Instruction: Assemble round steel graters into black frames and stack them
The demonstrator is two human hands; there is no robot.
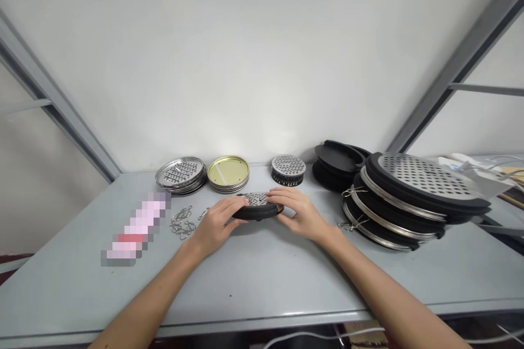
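Above the middle of the table, a round black-rimmed disc with a perforated metal plate [257,209] is held nearly level between my two hands. My left hand [216,221] grips its left edge, fingers on top and thumb below. On the other edge, my right hand [302,214] is closed in the same way, its fingertips over the plate. The disc's underside is mostly hidden. Small wire clips [183,222] lie left of my left hand. Behind the disc stand a stack of gold lids [228,170] and a short stack of perforated metal plates [289,167].
Slotted silver discs [182,174] are stacked at the back left. Black round frames [338,161] sit at the back right, beside a tall leaning pile of finished-looking black discs with metal plates [426,177]. A blurred-out pink item [139,226] lies left. A white wall stands behind.
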